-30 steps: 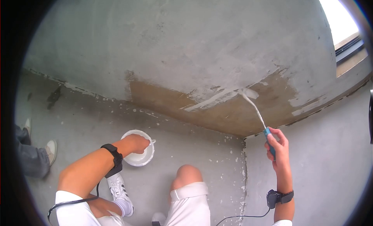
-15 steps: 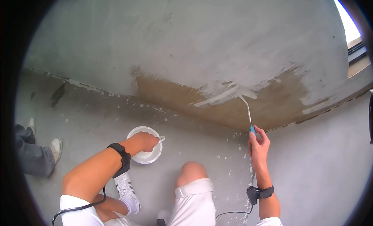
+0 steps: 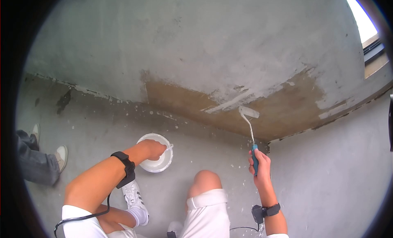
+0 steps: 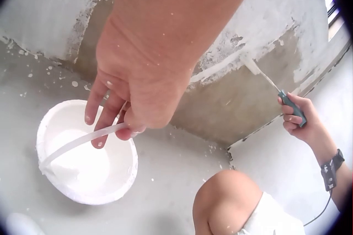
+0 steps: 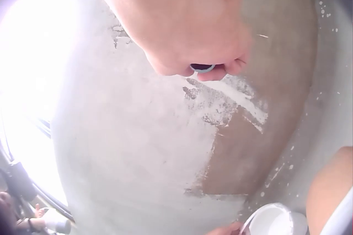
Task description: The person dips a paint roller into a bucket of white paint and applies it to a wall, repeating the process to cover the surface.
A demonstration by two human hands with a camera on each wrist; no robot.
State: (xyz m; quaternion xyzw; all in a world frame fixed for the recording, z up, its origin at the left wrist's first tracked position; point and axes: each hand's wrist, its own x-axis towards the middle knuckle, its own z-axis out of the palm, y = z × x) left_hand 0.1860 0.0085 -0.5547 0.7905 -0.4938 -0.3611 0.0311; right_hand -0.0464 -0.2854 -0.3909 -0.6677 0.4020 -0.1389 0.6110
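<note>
My left hand (image 3: 153, 150) holds the thin white carry handle (image 4: 91, 137) of a small white bucket (image 4: 55, 122), its thumb and fingers closed on the strap. White paint (image 4: 83, 160) lies inside the bucket. On the other side, my right hand (image 3: 263, 166) grips the teal handle (image 3: 255, 158) of a paint roller (image 3: 249, 112). The white roller head overlaps the brown unpainted patch (image 3: 286, 105) low on the wall, just below a white streak (image 3: 231, 102). In the right wrist view, the back of my hand hides most of the roller.
Grey-white coating covers the wall (image 3: 196, 37) around the patch. A side wall (image 3: 327, 172) meets it at the right, and a window (image 3: 372, 51) is above. My bent knee (image 3: 206, 180) rises between my arms. Another person's shoe (image 3: 62, 158) stands at left on the paint-spotted floor (image 3: 102, 127).
The roller moves from the streak's upper right end down and left onto the brown patch, and my right hand shifts left and lower. My left hand keeps hold of the bucket handle.
</note>
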